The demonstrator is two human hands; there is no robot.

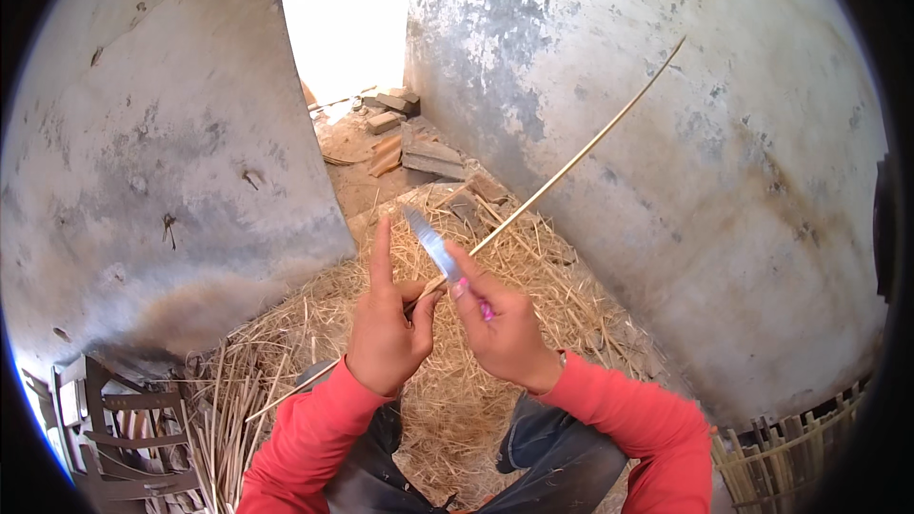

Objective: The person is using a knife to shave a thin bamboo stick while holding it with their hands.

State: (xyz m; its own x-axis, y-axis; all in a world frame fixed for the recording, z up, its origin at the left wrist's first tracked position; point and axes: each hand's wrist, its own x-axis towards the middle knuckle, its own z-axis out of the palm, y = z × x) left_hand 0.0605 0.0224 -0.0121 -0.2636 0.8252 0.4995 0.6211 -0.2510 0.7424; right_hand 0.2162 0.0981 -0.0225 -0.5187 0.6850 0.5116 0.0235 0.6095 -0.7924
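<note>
A long thin pale stick (581, 154), which looks like split bamboo or cane, runs slantwise from low left up to the far right. My left hand (388, 328) pinches it between thumb and fingers, with the index finger pointing up. In my right hand (500, 326) is a knife (433, 246) with a pink handle, partly hidden by the fingers. Its bright blade tilts up and to the left, close beside the stick just right of my left hand. Whether the edge touches the stick I cannot tell.
Straw-like shavings (447, 447) cover the floor between my knees. Cut sticks (228, 409) lie at the left beside a dark wooden chair (124, 438). Bricks and broken slabs (433, 157) sit by the bright doorway. A slatted bamboo piece (790, 452) stands at lower right, near the worn wall (685, 257).
</note>
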